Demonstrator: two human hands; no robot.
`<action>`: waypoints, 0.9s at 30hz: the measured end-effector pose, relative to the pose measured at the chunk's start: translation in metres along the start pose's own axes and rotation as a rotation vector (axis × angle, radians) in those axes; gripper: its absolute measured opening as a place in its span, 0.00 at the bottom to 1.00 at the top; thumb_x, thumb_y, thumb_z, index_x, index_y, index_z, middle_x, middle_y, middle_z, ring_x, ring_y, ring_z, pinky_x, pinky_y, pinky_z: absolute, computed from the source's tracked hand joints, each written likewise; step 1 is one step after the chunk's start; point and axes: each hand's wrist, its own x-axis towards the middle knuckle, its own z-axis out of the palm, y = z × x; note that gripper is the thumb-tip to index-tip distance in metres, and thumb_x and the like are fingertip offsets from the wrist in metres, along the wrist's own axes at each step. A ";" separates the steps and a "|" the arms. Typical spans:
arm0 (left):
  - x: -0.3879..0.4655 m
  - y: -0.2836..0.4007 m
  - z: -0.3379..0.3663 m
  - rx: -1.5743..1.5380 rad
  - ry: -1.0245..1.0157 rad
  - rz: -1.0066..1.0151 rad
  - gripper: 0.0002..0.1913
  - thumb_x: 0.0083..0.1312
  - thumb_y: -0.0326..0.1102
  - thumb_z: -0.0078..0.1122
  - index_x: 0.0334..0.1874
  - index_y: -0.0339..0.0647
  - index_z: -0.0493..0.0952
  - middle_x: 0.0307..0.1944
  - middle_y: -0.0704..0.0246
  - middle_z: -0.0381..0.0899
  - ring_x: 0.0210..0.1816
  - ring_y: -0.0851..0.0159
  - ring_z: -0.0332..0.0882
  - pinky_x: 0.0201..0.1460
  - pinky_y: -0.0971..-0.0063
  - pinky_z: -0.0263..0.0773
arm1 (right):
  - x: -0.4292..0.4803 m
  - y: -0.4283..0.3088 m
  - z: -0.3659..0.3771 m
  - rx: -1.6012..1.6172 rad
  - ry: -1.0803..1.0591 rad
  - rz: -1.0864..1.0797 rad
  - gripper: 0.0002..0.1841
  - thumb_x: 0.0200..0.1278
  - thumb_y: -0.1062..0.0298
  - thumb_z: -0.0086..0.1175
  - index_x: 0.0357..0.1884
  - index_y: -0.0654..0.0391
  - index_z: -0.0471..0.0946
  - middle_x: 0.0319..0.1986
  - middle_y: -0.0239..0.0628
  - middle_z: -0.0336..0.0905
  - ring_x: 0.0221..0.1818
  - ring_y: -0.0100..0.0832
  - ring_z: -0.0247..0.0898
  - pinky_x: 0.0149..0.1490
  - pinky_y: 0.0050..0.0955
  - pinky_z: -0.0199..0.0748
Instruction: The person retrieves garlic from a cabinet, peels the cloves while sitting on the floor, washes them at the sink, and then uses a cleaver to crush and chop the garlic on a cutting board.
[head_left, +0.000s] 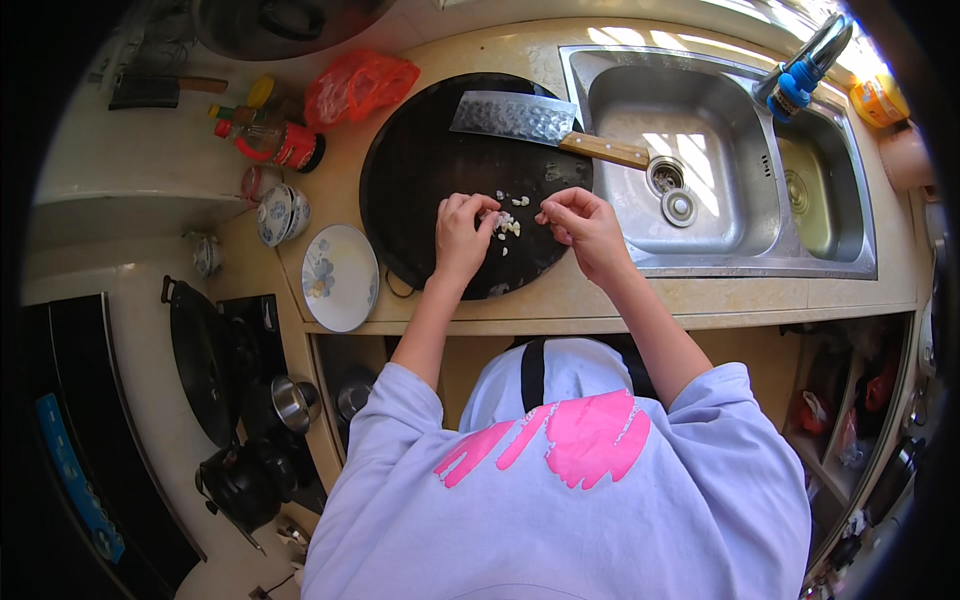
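Observation:
On a round dark cutting board (405, 187) lies a small pile of pale, cut pieces that look like garlic (510, 225). My left hand (465, 232) rests at the left side of the pile, its thumb and fingertips touching the pieces. To the right of the pile is my right hand (581, 225), thumb and fingers pinched together; a tiny piece seems to show at the fingertips, though too small to tell for sure. Beyond both hands a cleaver (514, 116) lies flat across the board's far part, its wooden handle reaching over the sink's edge.
A double steel sink (682, 251) adjoins the board on the right. At the left stand a floral plate (340, 277), a lidded porcelain bowl (283, 215) and a red-labelled bottle (289, 145). A red plastic bag (360, 86) lies behind the board. Pots occupy the lower left.

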 end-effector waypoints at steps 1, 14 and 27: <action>0.001 0.002 0.003 0.040 0.006 0.061 0.06 0.52 0.31 0.61 0.33 0.44 0.79 0.27 0.69 0.72 0.32 0.63 0.69 0.41 0.72 0.67 | 0.000 0.000 0.000 -0.016 0.001 0.001 0.06 0.57 0.73 0.56 0.34 0.64 0.75 0.25 0.37 0.75 0.19 0.16 0.59 0.24 0.14 0.55; 0.008 0.017 -0.016 -0.941 -0.163 -0.431 0.04 0.57 0.26 0.61 0.33 0.35 0.76 0.32 0.69 0.80 0.34 0.76 0.76 0.41 0.85 0.70 | 0.001 0.006 0.012 -0.457 0.025 -0.239 0.07 0.52 0.73 0.61 0.34 0.63 0.79 0.25 0.31 0.78 0.26 0.18 0.70 0.31 0.19 0.67; 0.003 0.030 -0.028 -1.015 -0.174 -0.371 0.06 0.61 0.26 0.56 0.38 0.32 0.78 0.34 0.69 0.80 0.35 0.76 0.76 0.41 0.84 0.70 | 0.008 0.002 0.028 -0.798 0.038 -0.513 0.05 0.50 0.73 0.58 0.28 0.63 0.78 0.22 0.41 0.74 0.23 0.32 0.73 0.30 0.26 0.71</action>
